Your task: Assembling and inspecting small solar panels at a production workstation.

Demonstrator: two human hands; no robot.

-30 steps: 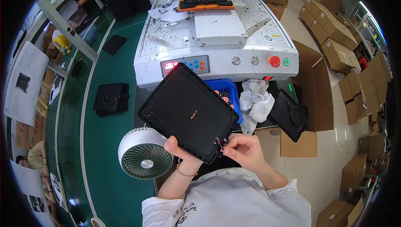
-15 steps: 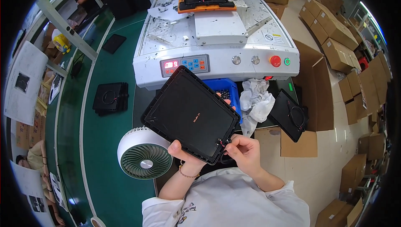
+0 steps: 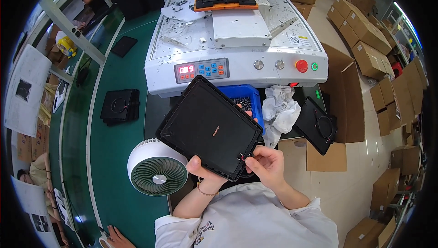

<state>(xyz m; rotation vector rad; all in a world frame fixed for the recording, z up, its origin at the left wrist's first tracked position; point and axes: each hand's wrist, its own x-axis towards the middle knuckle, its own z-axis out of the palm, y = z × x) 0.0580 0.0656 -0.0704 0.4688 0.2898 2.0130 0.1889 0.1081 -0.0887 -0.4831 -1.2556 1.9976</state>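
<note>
A flat black rectangular plastic housing is tilted in front of me, its panel side facing up. My left hand grips it from beneath, thumb on the near edge and fingertips showing at the far right edge. At the housing's near right corner, thin red and dark wires come out of the panel. My right hand pinches at that corner beside the wires; what exactly lies between its fingers is hidden. A blue bin of small dark parts stands just beyond the housing.
A white machine with buttons carries a similar black housing on an orange fixture. A white fan and stacked black housings are at left, crumpled white cloth at right. Another person's hand rests at lower left.
The housing has shifted slightly right and down in my hands. Another person's hand has come into view at the lower left.
</note>
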